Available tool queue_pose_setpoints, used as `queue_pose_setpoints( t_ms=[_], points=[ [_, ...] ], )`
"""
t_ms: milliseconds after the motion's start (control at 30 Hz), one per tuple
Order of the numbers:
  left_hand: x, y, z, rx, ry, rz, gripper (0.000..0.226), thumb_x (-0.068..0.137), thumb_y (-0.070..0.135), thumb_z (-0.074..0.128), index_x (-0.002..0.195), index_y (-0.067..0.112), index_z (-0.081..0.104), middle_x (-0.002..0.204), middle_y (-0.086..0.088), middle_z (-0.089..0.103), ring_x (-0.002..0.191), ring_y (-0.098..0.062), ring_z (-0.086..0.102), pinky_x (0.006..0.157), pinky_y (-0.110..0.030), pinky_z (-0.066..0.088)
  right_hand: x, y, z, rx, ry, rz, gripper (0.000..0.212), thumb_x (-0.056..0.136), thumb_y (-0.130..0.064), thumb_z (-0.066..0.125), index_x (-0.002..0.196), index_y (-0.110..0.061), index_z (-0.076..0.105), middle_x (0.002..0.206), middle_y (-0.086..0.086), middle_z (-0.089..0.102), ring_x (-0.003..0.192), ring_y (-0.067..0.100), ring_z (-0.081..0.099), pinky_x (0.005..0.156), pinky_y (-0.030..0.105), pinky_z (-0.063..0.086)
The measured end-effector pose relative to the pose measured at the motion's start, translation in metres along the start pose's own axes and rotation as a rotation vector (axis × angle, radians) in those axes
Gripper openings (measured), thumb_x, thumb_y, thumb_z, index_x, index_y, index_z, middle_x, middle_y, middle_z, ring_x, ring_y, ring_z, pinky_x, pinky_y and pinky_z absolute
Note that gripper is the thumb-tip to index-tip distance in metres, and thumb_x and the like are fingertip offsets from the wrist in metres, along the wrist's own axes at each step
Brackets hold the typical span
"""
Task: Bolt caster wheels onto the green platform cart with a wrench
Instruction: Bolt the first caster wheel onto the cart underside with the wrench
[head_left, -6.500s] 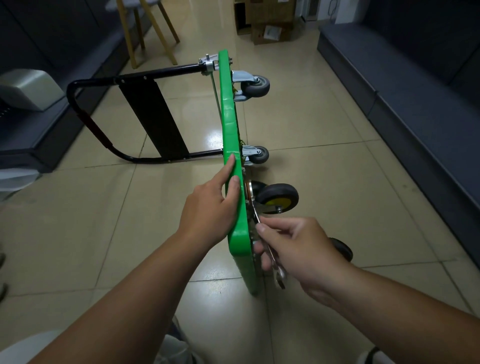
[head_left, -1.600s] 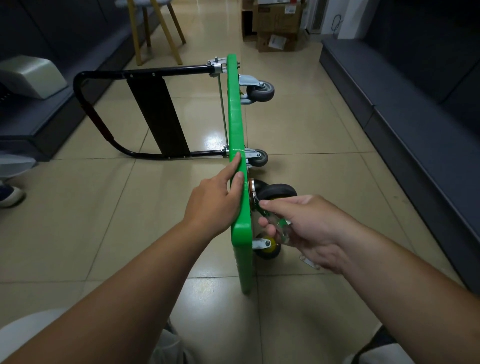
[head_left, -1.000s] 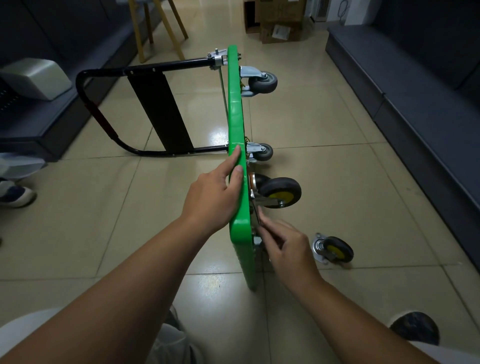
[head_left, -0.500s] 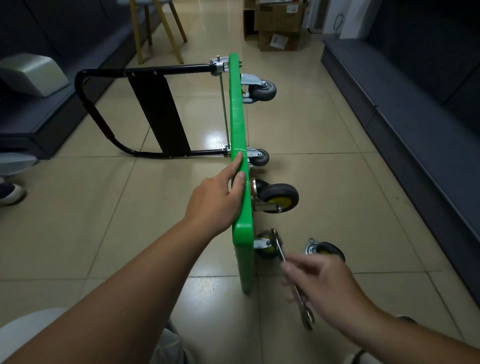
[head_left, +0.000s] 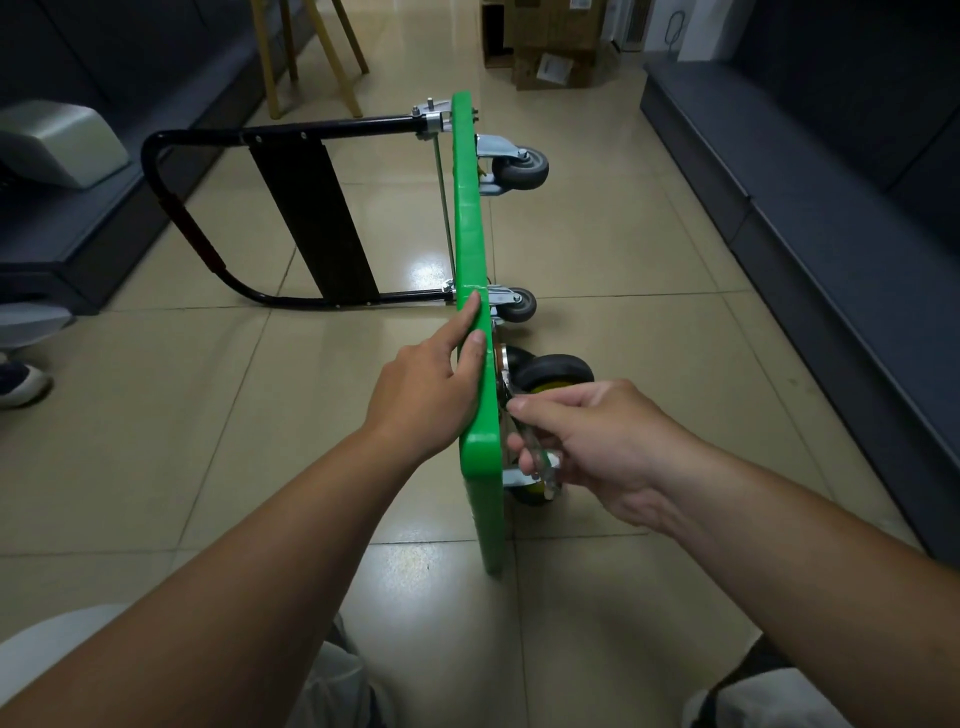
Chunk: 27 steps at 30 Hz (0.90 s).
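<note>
Two hands at the green platform cart (head_left: 470, 218), tipped up on one long edge on the tiled floor (head_left: 156, 426), underside facing right. Black handle (head_left: 156, 171) swung out to the left, low over the tiles.

Left hand (head_left: 426, 395) laid along the top edge near the close end. Fingers almost straight, forefinger stretched furthest forward, pressing on the green plastic rather than wrapped round it.

Right hand (head_left: 602, 441) just beside the underside, fingers curled, pinching a silvery wrench (head_left: 537, 460) between thumb and fingertips. Upper end of the tool up by the mounting plate of the black caster with the yellow hub (head_left: 556, 370) — cannot tell whether seated on a bolt. Lower end poking out below the fingers.

Beneath that, a second yellow-hubbed caster (head_left: 530, 492) near the floor, partly hidden by wrench and fingers. Further off, at the handle end, an upper grey caster (head_left: 521, 167) and a lower grey caster (head_left: 518, 304), both mounted.

Beyond the cart, cardboard boxes (head_left: 550, 47) and wooden stool legs (head_left: 311, 52); along the right, a dark bench (head_left: 831, 208); at the left edge, a shoe (head_left: 18, 382).
</note>
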<state>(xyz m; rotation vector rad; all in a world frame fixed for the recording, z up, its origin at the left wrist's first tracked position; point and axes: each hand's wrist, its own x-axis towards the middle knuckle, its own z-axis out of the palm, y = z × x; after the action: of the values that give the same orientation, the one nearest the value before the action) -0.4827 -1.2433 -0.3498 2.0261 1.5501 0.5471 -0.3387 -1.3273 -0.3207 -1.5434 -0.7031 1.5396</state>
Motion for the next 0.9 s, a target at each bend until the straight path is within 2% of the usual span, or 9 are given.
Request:
queue_pose_setpoints(
  t_ms=[200,267,333,400,467,600,700,800,900],
  points=[
    [-0.001,0.002,0.000,0.024,0.010,-0.002,0.047,0.109,0.046,0.031,0.154,0.055,0.022,0.124,-0.009,0.070,0.105,-0.031,0.063,0.091,-0.045,0.051,0.002,0.020,-0.001,-0.089,-0.033,-0.133,0.013,0.097,-0.007,0.064,0.104,-0.002,0.073,0.070,0.016,0.063,0.049,0.021,0.057,0.046,0.023,0.046],
    [-0.001,0.002,0.001,0.023,0.011,-0.006,0.046,0.109,0.046,0.031,0.153,0.057,0.023,0.124,-0.009,0.070,0.106,-0.031,0.063,0.091,-0.044,0.050,0.002,0.038,-0.005,-0.168,-0.032,-0.222,0.017,0.097,-0.009,0.063,0.108,-0.015,0.075,0.072,0.016,0.066,0.054,0.025,0.061,0.052,0.030,0.053],
    [-0.001,0.003,0.001,0.013,0.015,-0.006,0.046,0.109,0.046,0.032,0.153,0.057,0.024,0.123,-0.010,0.070,0.107,-0.030,0.063,0.092,-0.044,0.050,0.009,0.062,-0.008,-0.264,0.021,-0.341,0.026,0.096,-0.013,0.066,0.116,-0.029,0.073,0.080,0.017,0.073,0.061,0.023,0.066,0.066,0.043,0.059],
    [-0.001,0.003,0.000,0.009,0.015,-0.006,0.046,0.109,0.045,0.032,0.153,0.057,0.024,0.122,-0.012,0.070,0.107,-0.030,0.063,0.092,-0.044,0.050,0.021,0.087,-0.008,-0.328,0.093,-0.479,0.036,0.094,-0.013,0.068,0.127,-0.027,0.068,0.091,0.009,0.077,0.074,0.009,0.066,0.079,0.038,0.059],
    [-0.001,0.003,0.000,0.008,0.014,-0.002,0.046,0.109,0.045,0.033,0.153,0.056,0.024,0.119,-0.013,0.071,0.103,-0.029,0.064,0.091,-0.044,0.050,0.034,0.103,-0.006,-0.347,0.152,-0.592,0.041,0.093,-0.009,0.069,0.131,-0.023,0.065,0.101,0.000,0.077,0.084,0.002,0.064,0.082,0.028,0.056],
    [0.001,0.000,0.001,-0.004,0.016,0.014,0.045,0.109,0.046,0.033,0.152,0.057,0.025,0.118,-0.013,0.072,0.100,-0.026,0.065,0.089,-0.045,0.051,0.056,0.118,-0.008,-0.433,0.218,-0.764,0.046,0.092,-0.005,0.069,0.135,-0.020,0.063,0.109,0.002,0.074,0.099,0.013,0.070,0.089,0.027,0.056],
    [0.002,-0.001,0.002,-0.005,0.014,0.023,0.045,0.109,0.047,0.033,0.152,0.058,0.024,0.120,-0.014,0.071,0.101,-0.026,0.065,0.090,-0.046,0.052,0.064,0.118,-0.010,-0.476,0.227,-0.784,0.049,0.092,-0.005,0.069,0.137,-0.023,0.062,0.108,0.007,0.072,0.098,0.020,0.069,0.089,0.033,0.056],
    [0.003,0.000,0.003,-0.010,0.009,0.028,0.045,0.109,0.047,0.033,0.152,0.059,0.024,0.118,-0.015,0.072,0.098,-0.027,0.066,0.089,-0.046,0.053,0.056,0.114,-0.017,-0.492,0.184,-0.767,0.051,0.091,-0.004,0.070,0.137,-0.025,0.060,0.107,0.008,0.073,0.096,0.023,0.069,0.087,0.030,0.055],
    [0.002,0.000,0.002,-0.011,0.000,0.023,0.046,0.108,0.048,0.033,0.152,0.059,0.023,0.118,-0.014,0.072,0.097,-0.027,0.067,0.088,-0.045,0.053,0.024,0.107,-0.033,-0.478,0.110,-0.567,0.055,0.091,-0.006,0.071,0.132,-0.039,0.058,0.094,0.007,0.072,0.081,0.021,0.068,0.080,0.030,0.057]
  ],
)
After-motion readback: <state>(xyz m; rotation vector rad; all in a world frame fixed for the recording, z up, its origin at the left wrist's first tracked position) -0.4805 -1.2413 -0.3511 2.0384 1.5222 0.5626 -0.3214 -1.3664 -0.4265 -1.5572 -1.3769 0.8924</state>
